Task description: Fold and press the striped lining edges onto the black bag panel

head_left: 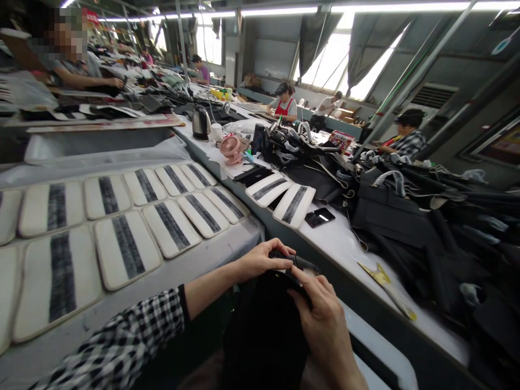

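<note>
A large black piece [264,330], which looks like leather or fabric, hangs over my lap, its upper edge raised between my hands. My left hand [264,260] pinches that edge near a black rolled part [304,264], thumb and index finger pressed together. On the right side my right hand [323,306] grips the same black piece, its fingertips close to those of my left hand. A small shiny spot shows on the edge just below the fingers. The underside of the piece is too dark to make out.
Rows of white panels with dark stripes [130,249] cover the left table. On the right bench [337,238] lie two more striped panels [294,206], a phone [320,217], a yellow-ended tool [379,276], a pink fan [231,149], a kettle [201,122] and piled black bags [402,216]. Several people work beyond.
</note>
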Demonstrator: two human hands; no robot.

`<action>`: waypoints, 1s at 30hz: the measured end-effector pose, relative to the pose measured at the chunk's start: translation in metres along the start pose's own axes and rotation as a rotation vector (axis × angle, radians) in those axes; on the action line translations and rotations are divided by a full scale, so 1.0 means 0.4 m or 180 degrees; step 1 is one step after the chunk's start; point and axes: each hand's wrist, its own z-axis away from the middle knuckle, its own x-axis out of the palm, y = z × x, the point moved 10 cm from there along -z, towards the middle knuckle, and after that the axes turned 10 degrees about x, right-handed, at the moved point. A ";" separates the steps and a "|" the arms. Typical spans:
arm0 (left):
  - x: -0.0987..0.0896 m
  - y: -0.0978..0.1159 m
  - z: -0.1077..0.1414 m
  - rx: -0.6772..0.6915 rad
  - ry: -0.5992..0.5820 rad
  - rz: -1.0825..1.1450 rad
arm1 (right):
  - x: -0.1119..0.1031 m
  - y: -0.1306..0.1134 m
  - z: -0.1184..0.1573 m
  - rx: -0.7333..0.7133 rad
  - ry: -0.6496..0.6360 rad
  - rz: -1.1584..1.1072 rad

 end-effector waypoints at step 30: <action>-0.010 -0.043 0.012 0.0104 0.0408 -0.1222 | 0.013 -0.208 0.406 -0.1483 0.0783 0.0655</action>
